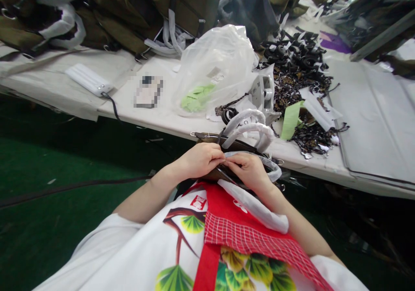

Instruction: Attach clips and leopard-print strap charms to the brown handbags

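My left hand (204,158) and right hand (249,168) meet at the fingertips over the zippered olive-brown handbag (210,138); I can't tell what they pinch. White-wrapped handles (249,128) arch just past my right hand, the translucent plastic bag (223,57) farther beyond both.

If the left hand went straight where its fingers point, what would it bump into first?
Probably the right hand: the left hand points towards it at the bag, and they look about touching, though depth is unclear.

Dk olive bag (240,145), wht-wrapped handles (265,139) up, at tbl edge (168,124).
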The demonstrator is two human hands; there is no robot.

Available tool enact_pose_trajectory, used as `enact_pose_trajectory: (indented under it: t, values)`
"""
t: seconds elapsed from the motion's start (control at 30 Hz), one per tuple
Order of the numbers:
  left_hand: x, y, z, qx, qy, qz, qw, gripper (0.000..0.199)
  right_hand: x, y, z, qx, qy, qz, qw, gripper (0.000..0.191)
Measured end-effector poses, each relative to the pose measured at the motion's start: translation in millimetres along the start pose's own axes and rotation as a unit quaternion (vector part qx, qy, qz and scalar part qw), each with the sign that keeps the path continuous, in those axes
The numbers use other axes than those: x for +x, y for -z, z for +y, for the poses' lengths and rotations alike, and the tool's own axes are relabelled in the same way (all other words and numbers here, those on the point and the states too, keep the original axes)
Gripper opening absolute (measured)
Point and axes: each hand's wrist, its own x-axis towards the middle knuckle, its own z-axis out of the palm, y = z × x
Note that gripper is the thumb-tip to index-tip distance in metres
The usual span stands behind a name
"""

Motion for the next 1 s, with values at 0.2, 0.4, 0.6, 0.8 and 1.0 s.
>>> enact_pose_trajectory:
  t: [0.2, 0.4, 0.6, 0.8, 1.0]
  values:
    - [0.4, -1.9, -0.3, 0.033, -0.016, -0.016, 0.999, 0.024, 1.8, 3.5, -5.6, -0.045, 0.016, -0.034, 0.998, 0.025]
    - [3.8, -3.3, -1.4, 0.060, -0.032, -0.021, 0.997, 0.024, 5.9, 7.9, -15.2, -0.102, 0.018, -0.061, 0.993, 0.027]
    - [3.4, -6.1, -1.8, 0.074, -0.029, -0.018, 0.997, 0.024, 12.0, 1.8, -14.3, -0.126, 0.011, -0.069, 0.989, 0.028]
    - [20.5, 18.1, -9.0, -0.028, 0.025, 0.121, 0.992, 0.021, 10.2, 4.7, -19.0, -0.106, -0.009, 0.006, 0.994, 0.018]
    - [101.3, 52.8, -52.1, 0.005, 0.332, 0.100, 0.938, 0.035, -26.1, 32.7, -30.5, -0.213, -0.112, -0.085, 0.967, 0.032]
